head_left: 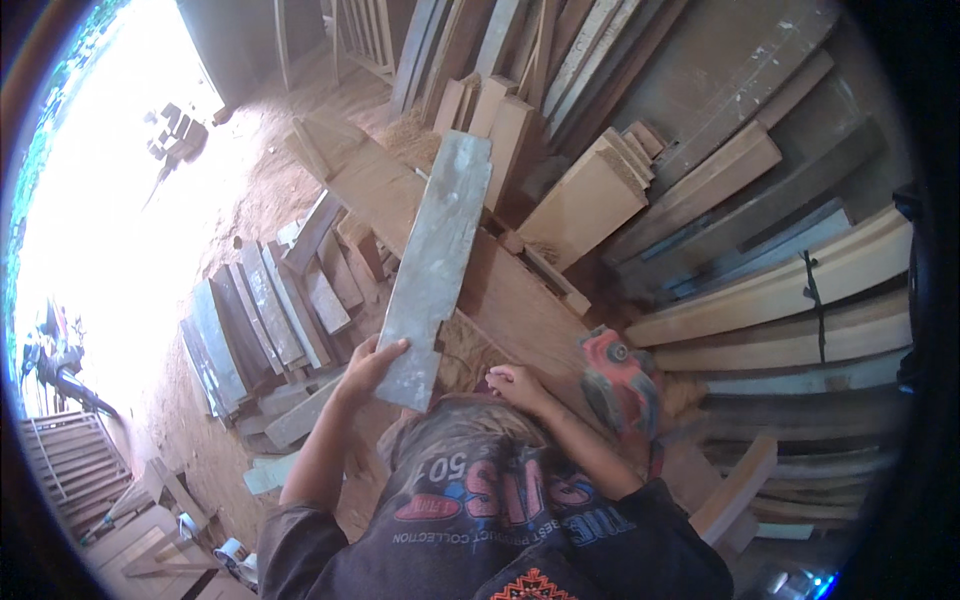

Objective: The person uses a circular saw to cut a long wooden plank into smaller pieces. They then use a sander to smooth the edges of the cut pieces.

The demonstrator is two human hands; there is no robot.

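Note:
A long, weathered grey board [432, 270] slants away from me, with notches along its right edge. My left hand [370, 372] is closed on its near left edge, thumb on top. Close to my waist, my right hand [515, 384] has its fingers curled together. A small dark reddish bit shows beside them; what they hold, if anything, I cannot make out. Beneath the board runs a wide brown plank [520, 300]. A red and teal power tool [618, 375] sits to the right of my right hand.
Grey and brown offcuts [265, 310] lie on the sawdust-covered floor to the left. Pale wood blocks [590, 200] and long planks [780, 320] are stacked on the right. Slatted frames [75, 465] stand at the lower left. Bright daylight washes out the far left.

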